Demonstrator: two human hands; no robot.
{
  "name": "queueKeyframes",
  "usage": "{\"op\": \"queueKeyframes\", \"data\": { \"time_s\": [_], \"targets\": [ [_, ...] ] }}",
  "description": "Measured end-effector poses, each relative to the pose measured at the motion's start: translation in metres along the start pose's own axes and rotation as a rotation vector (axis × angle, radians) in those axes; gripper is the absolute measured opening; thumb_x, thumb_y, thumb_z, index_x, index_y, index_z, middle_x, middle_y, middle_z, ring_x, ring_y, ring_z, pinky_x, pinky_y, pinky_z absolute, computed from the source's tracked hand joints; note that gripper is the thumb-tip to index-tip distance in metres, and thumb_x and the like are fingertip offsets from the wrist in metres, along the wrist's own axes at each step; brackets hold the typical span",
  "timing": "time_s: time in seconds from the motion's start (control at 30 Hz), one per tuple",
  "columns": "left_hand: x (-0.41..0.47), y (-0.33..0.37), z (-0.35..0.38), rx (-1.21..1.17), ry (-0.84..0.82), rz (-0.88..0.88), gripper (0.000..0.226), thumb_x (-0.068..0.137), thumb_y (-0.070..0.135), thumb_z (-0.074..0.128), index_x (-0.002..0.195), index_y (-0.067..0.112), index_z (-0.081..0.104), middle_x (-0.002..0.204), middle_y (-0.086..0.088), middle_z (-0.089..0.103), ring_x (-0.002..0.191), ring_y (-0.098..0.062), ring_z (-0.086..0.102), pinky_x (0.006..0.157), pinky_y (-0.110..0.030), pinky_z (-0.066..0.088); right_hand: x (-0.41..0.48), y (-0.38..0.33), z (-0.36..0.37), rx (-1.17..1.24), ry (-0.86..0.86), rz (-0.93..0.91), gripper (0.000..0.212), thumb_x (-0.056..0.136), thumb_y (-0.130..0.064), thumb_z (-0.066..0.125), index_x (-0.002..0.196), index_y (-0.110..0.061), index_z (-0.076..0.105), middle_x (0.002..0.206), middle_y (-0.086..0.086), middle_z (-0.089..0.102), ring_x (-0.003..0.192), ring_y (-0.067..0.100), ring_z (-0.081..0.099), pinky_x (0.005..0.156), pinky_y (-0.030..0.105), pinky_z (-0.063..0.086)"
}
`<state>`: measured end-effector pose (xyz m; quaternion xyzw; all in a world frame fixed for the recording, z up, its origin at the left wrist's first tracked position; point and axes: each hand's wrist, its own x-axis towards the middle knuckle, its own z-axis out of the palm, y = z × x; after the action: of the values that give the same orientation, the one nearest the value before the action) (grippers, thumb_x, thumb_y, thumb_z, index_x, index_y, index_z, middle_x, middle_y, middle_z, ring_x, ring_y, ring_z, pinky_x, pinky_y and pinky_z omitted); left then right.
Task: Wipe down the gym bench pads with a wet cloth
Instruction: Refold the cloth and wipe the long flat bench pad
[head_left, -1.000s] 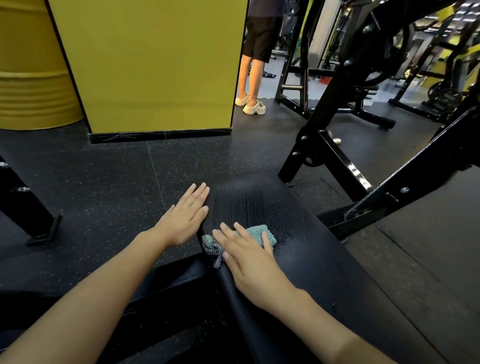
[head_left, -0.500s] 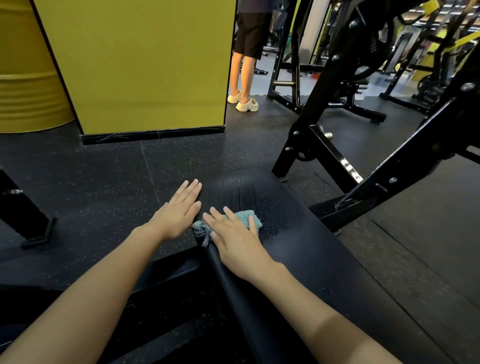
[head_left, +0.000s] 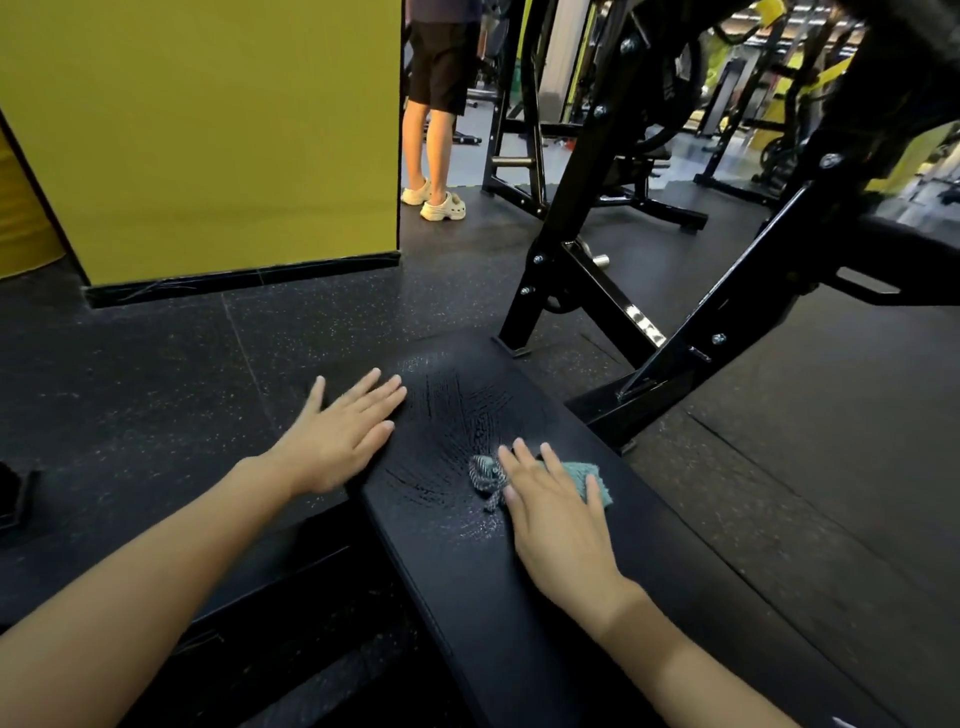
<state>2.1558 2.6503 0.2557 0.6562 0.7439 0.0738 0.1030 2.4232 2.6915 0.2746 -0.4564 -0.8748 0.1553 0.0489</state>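
A long black bench pad runs from the bottom of the view up to the centre, with wet streaks near its far end. My right hand lies flat with straight fingers on a teal cloth, pressing it onto the pad's right side; a grey frayed corner of the cloth sticks out to the left of my fingers. My left hand rests flat with spread fingers on the pad's left edge near its far end.
Black machine frame bars slant up just right of the pad's far end. A yellow wall panel stands ahead on the left. A person in white clogs stands beyond it. Dark speckled rubber floor surrounds the bench.
My right hand has slid the cloth from the pad's left edge toward its right side, leaving fresh wet streaks. My left hand stays on the pad's left edge, fingers spread wider.
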Motion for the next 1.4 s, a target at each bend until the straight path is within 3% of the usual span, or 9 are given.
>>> {"op": "queueKeyframes", "data": {
  "time_s": [0.1,0.2,0.4,0.63,0.77,1.07,1.23,1.4],
  "targets": [
    [0.009,0.023,0.001,-0.016,-0.016,0.077,0.073,0.089,0.056,-0.001,0.158,0.032,0.004,0.162,0.022,-0.006,0.145,0.003,-0.020,0.118,-0.047,-0.018,0.041,0.008,-0.002,0.029,0.025,0.099,0.048,0.108,-0.028,0.022,0.156,-0.032,0.018,0.163,-0.014,0.010,0.151,0.012,-0.003,0.118,0.054,-0.005],
    [0.013,0.030,0.005,-0.006,-0.029,0.074,0.067,0.093,0.051,0.001,0.158,0.032,0.003,0.162,0.022,-0.006,0.144,0.004,-0.019,0.119,-0.047,-0.015,0.072,0.009,-0.007,0.040,0.024,0.165,0.047,0.108,-0.026,0.022,0.155,-0.029,0.020,0.164,-0.010,0.011,0.152,0.016,-0.001,0.117,0.058,-0.004],
    [0.013,0.027,0.010,0.018,0.000,0.078,0.092,0.071,0.064,-0.018,0.157,0.037,-0.002,0.161,0.025,-0.010,0.144,0.005,-0.020,0.120,-0.044,-0.014,0.067,0.002,-0.006,0.025,0.022,0.143,0.048,0.108,-0.025,0.024,0.156,-0.028,0.018,0.164,-0.009,0.008,0.152,0.016,-0.003,0.116,0.059,-0.006],
    [0.014,0.026,0.013,0.007,0.034,0.082,0.089,0.072,0.064,-0.017,0.156,0.038,-0.001,0.159,0.027,-0.010,0.143,0.007,-0.019,0.121,-0.042,-0.012,-0.017,-0.009,0.002,0.059,-0.049,-0.114,0.049,0.108,-0.026,0.024,0.155,-0.036,0.015,0.162,-0.020,0.005,0.149,0.005,-0.010,0.118,0.049,-0.012],
    [0.014,0.025,0.015,0.005,0.043,0.084,0.088,0.074,0.064,-0.016,0.156,0.038,-0.001,0.159,0.028,-0.010,0.144,0.007,-0.018,0.121,-0.041,-0.012,-0.017,-0.001,-0.002,0.075,-0.091,-0.185,0.048,0.108,-0.027,0.025,0.154,-0.039,0.017,0.161,-0.023,0.006,0.148,0.000,-0.012,0.117,0.044,-0.015],
    [0.015,0.023,0.017,0.010,0.042,0.086,0.084,0.076,0.063,-0.016,0.156,0.040,-0.003,0.158,0.029,-0.012,0.144,0.008,-0.018,0.120,-0.039,-0.013,0.096,0.018,-0.007,0.076,-0.026,-0.080,0.046,0.107,-0.024,0.029,0.153,-0.031,0.028,0.163,-0.012,0.015,0.151,0.014,0.002,0.116,0.058,-0.007],
    [0.017,0.022,0.016,0.026,0.029,0.070,0.065,0.094,0.058,-0.003,0.156,0.040,-0.001,0.160,0.028,-0.009,0.144,0.008,-0.015,0.121,-0.040,-0.011,0.134,0.020,-0.014,0.020,-0.070,-0.046,0.046,0.108,-0.026,0.028,0.154,-0.031,0.026,0.163,-0.011,0.016,0.151,0.015,0.006,0.117,0.058,0.002],
    [0.017,0.020,0.018,-0.011,0.053,0.075,0.085,0.074,0.063,-0.016,0.155,0.042,0.001,0.160,0.029,-0.006,0.145,0.008,-0.014,0.121,-0.039,-0.011,0.100,0.031,-0.013,0.026,-0.054,-0.153,0.046,0.107,-0.024,0.030,0.153,-0.032,0.028,0.162,-0.013,0.018,0.151,0.013,0.006,0.118,0.053,-0.002]
  ]
}}
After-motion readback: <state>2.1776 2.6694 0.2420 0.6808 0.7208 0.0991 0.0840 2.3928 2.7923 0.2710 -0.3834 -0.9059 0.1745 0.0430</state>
